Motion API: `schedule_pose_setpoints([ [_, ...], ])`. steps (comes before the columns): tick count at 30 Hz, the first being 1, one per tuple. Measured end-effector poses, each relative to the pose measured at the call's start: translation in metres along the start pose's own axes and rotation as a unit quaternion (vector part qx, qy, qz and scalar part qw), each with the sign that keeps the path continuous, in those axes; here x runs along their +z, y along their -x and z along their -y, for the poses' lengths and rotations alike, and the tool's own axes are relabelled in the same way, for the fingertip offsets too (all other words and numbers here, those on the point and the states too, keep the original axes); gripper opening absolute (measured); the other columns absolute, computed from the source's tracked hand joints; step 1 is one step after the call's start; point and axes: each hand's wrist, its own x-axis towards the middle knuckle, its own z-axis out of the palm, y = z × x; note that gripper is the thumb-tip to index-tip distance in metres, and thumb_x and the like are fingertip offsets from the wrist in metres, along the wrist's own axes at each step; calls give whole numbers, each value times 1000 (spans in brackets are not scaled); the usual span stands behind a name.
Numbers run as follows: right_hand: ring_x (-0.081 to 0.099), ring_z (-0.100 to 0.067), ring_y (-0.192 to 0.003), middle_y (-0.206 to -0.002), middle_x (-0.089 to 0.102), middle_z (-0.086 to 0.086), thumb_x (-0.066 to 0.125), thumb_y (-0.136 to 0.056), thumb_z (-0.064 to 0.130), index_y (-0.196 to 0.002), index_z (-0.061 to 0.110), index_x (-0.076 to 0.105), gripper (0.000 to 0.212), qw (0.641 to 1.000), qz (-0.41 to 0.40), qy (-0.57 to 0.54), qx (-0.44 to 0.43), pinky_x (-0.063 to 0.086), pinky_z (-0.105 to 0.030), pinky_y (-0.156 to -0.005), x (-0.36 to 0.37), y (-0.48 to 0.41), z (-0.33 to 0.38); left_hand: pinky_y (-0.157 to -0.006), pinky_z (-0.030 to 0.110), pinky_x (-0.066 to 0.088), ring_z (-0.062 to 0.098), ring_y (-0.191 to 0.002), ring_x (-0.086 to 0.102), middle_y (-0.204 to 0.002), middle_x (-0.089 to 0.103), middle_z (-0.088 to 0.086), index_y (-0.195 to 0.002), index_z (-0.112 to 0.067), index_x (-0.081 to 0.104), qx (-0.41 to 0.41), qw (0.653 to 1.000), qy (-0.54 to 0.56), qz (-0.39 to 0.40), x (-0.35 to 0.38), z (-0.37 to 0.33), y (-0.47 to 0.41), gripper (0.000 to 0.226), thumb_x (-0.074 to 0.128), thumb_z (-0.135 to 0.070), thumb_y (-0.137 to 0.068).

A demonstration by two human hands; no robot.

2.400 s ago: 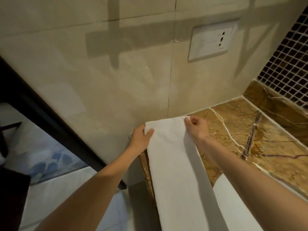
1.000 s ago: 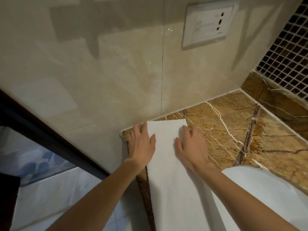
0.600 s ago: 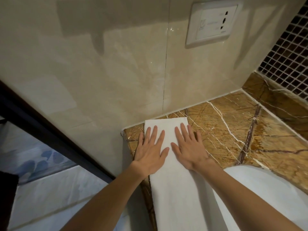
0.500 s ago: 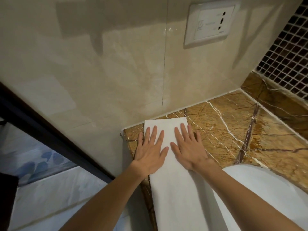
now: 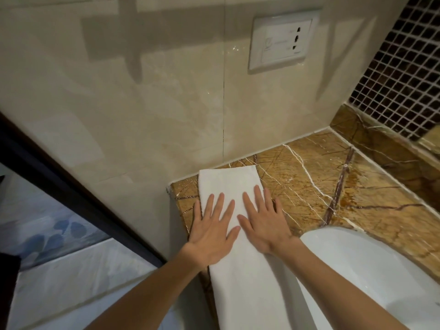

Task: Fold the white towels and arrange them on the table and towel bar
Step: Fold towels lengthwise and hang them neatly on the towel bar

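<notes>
One white towel [image 5: 247,277] in view, folded into a long narrow strip that runs from the bottom of the shot up the left end of the marble countertop [image 5: 357,186], right beside the one white sink [image 5: 371,270]. Both hands lie flat on it, fingers straight and spread, gripping nothing — the left hand [image 5: 212,236] straddles the towel's left edge, and the right hand [image 5: 264,229] has its outer fingers spilling onto the marble. It looks soft, light and floppy, so I'd guess it slides easily on polished stone. I'd pinch the two far corners near the wall to fold it over. Further back — one socket plate [image 5: 283,44] on the beige tile.
</notes>
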Motion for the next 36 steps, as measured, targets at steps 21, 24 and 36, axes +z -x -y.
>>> schedule_pose_setpoints([
  [21, -5, -32, -147, -161, -3, -12, 21, -101, 41, -152, 23, 9, 56, 994, -18, -78, 77, 15, -50, -114, 17, 108, 10, -112, 57, -15, 33, -142, -23, -157, -20, 10, -147, -24, -20, 51, 999, -5, 2, -2, -49, 77, 67, 1, -57, -93],
  [24, 8, -31, -146, -159, 6, -15, 25, -100, 36, -151, 18, 14, 55, 988, -34, -122, 85, 26, -47, -111, 15, 127, 16, -113, 55, -16, 32, -141, -26, -158, -18, 11, -148, -24, -15, 74, 997, 17, -9, 0, -61, 98, 69, -4, -57, -89],
  [36, -7, -28, -148, -161, -7, -7, 16, -102, 42, -153, 24, 5, 55, 992, -4, -76, 101, 14, -49, -116, 16, 144, 19, -111, 53, -19, 34, -143, -21, -158, -15, 11, -149, -24, -13, 63, 998, -11, -4, 15, -68, 107, 67, -1, -56, -91],
])
